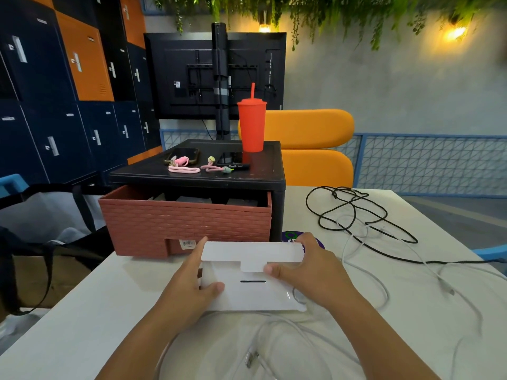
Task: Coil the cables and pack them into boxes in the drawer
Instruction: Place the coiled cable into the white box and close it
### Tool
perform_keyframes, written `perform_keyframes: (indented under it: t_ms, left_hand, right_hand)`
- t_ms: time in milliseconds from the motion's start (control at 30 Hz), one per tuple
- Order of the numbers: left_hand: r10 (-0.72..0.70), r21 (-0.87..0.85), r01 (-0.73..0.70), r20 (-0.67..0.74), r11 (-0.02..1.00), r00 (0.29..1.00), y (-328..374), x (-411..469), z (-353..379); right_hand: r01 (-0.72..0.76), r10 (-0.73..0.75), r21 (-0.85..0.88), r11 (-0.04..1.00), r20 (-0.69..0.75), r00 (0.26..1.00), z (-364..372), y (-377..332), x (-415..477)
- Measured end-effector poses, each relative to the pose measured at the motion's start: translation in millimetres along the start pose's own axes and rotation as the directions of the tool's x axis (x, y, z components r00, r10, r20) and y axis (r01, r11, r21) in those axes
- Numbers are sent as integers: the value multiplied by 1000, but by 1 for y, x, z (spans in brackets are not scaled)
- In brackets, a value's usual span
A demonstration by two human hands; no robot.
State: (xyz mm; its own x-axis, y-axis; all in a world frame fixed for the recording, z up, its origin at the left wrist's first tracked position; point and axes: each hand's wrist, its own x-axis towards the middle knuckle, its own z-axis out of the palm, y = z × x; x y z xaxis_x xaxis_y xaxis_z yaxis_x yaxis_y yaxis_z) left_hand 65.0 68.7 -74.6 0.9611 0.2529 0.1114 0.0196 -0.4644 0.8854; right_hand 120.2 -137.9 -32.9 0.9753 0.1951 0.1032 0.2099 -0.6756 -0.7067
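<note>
White cable point(251, 359) lies loose nearest us, in front of the white box point(247, 294); left hand point(192, 279) curls fingers round its left side to steady it, right hand point(310, 267) pinches the lid flap, seemingly aiming the tab at its slot; open drawer point(186, 220) waits behind the box

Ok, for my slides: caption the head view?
Left hand and right hand hold a flat white cardboard box before the open brick-red plastic drawer, loose white cables nearby.

Dim room, warm wall lamps point(455, 32), warped edges.
</note>
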Motion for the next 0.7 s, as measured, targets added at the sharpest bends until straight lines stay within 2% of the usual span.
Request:
perform_keyframes:
  t_ms: [233,367,700]
  left_hand:
    - [5,-47,-5,10,999,1000,1,-1,2]
    - [13,-60,-16,-43,998,999,-3,2,3]
    - [11,-54,-15,-66,998,998,-6,3,2]
  right_hand:
    - [19,-26,-137,990,-48,999,7,1,-1]
    - [54,-66,-205,977,-51,997,14,2,-1]
    - [91,-111,-249,964,-67,992,19,4,0]
